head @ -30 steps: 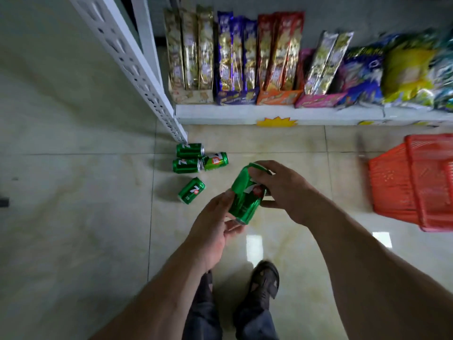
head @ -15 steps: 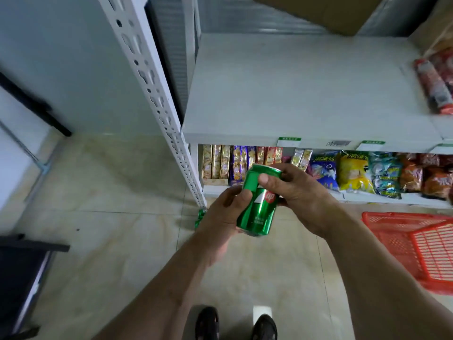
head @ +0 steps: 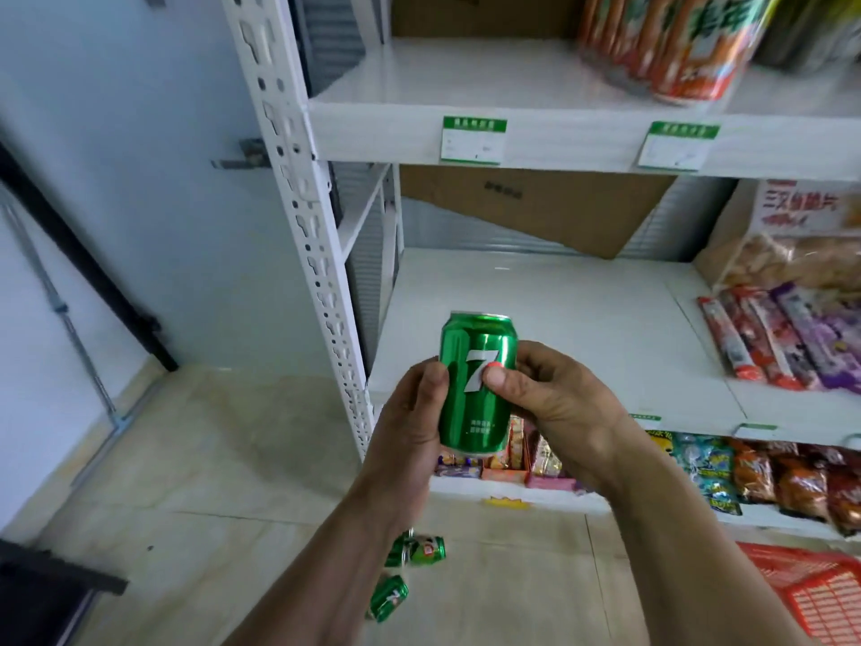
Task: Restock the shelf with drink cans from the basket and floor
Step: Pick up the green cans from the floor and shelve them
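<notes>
Arms come up from the bottom edge, both hands on one green can (head: 477, 382). Left hand (head: 410, 426) wraps the can's left side, thumb on the front; right hand (head: 554, 403) pinches it from the right, thumb pad on the label by the white 7. So both grips are clenched on the same can, which is upright, top rim visible, held in the air in front of the middle shelf's (head: 582, 328) front edge, not resting on it.

Below my left forearm, more green cans on the floor (head: 209, 459): one lying can (head: 390, 597) nearest, a lying pair (head: 417, 550) just past it. I cannot tell how many more the arm hides.

Red basket (head: 820, 594) at the lower right, mesh wall and rim only; contents out of view.

Bottom shelf (head: 512, 498) behind my hands: small snack boxes (head: 540, 468), then a row of snack bags (head: 755, 473) to the right.

Middle shelf: bare white board on the left half, wrapped snack sticks (head: 782, 338) and a large clear bag (head: 792, 263) on the right. Cardboard (head: 536, 207) leans against the back.

Top shelf (head: 466, 81): two green-edged price tags (head: 473, 139) on the lip, orange-red packs (head: 666, 44) at the right, blurred.
</notes>
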